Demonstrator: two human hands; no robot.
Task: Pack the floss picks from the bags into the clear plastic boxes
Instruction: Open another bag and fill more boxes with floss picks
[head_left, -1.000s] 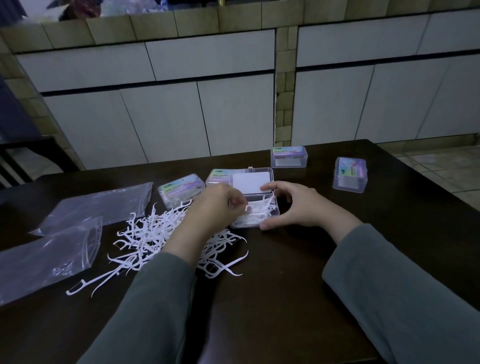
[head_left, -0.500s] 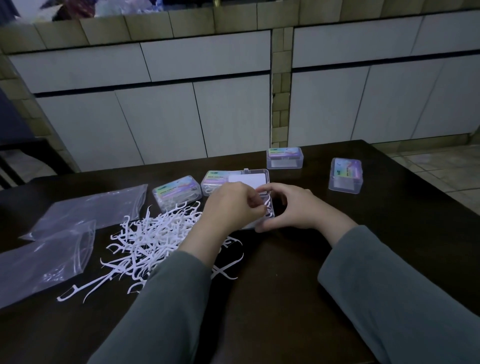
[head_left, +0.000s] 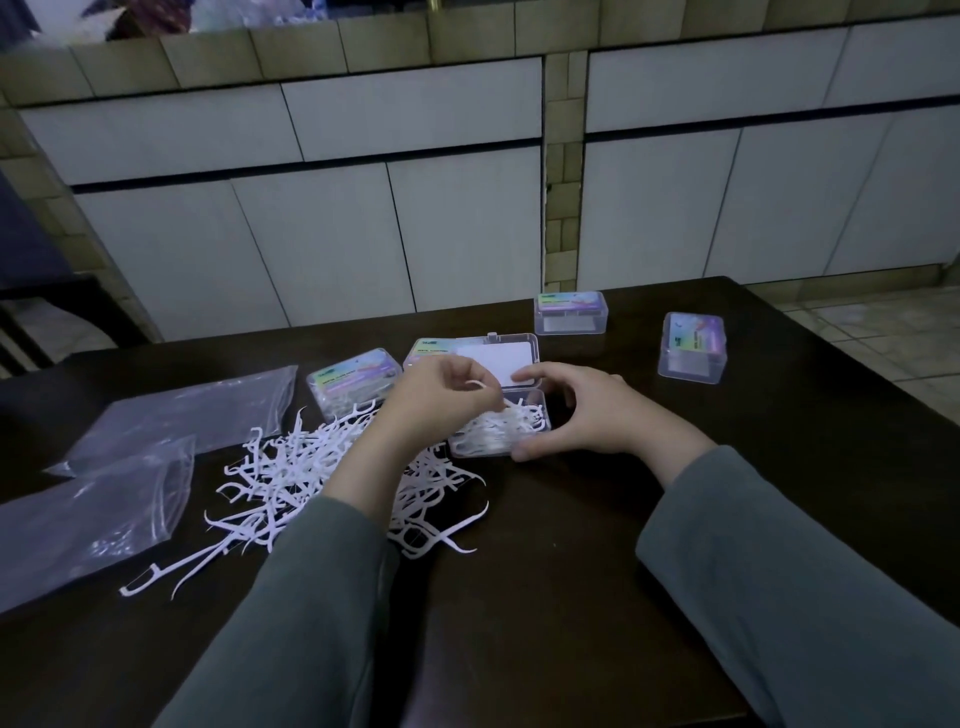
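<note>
An open clear plastic box (head_left: 540, 426) sits mid-table, its lid (head_left: 498, 361) tipped back, with white floss picks inside. My left hand (head_left: 441, 400) hovers at the box's left edge and pinches a white floss pick (head_left: 477, 385) above it. My right hand (head_left: 587, 415) curls round the box's right side, thumb at the near corner. A loose heap of floss picks (head_left: 296, 478) lies on the dark table left of the box, partly hidden by my left forearm.
Two flat clear bags (head_left: 171, 415) (head_left: 78, 530) lie at the left. Closed labelled boxes stand behind the heap (head_left: 353, 384), at the back (head_left: 570, 312) and to the right (head_left: 692, 347). White cabinets rise beyond the table's far edge (head_left: 675, 286).
My left hand has lifted off the box and now holds a pick above it. The right hand stays on the box's right side. The camera has shifted slightly.
</note>
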